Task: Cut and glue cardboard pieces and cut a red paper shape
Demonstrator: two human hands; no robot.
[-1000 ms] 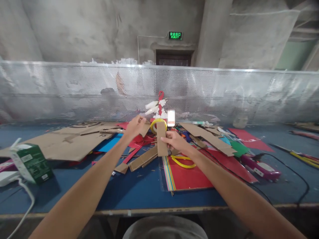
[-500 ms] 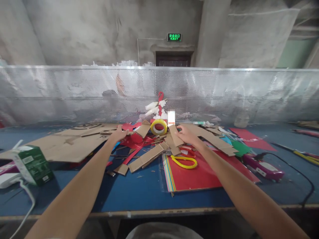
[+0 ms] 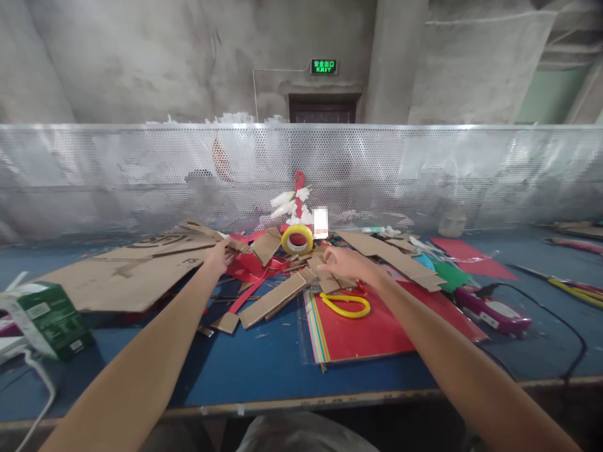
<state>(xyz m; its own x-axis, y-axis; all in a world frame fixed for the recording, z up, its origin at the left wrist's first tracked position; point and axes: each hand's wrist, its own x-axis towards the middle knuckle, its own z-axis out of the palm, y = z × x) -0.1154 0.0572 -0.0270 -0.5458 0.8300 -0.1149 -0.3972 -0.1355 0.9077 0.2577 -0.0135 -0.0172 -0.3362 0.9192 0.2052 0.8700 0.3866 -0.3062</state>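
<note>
The left hand (image 3: pixel 218 257) pinches the strip (image 3: pixel 201 230), its long axis slanting far-left; the right hand (image 3: pixel 347 265), fingers parted, hangs over scraps (image 3: pixel 328 284).

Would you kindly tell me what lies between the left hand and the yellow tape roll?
The head view shows a broad cardboard piece and red material between the left hand, which holds a cardboard strip, and the yellow tape roll.

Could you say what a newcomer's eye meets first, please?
Probably the upright, round yellow tape roll, between the bare left hand and right hand. Next might come the lit green exit sign, high above the perforated metal screen, and the glossy yellow loop on the red paper.
</note>
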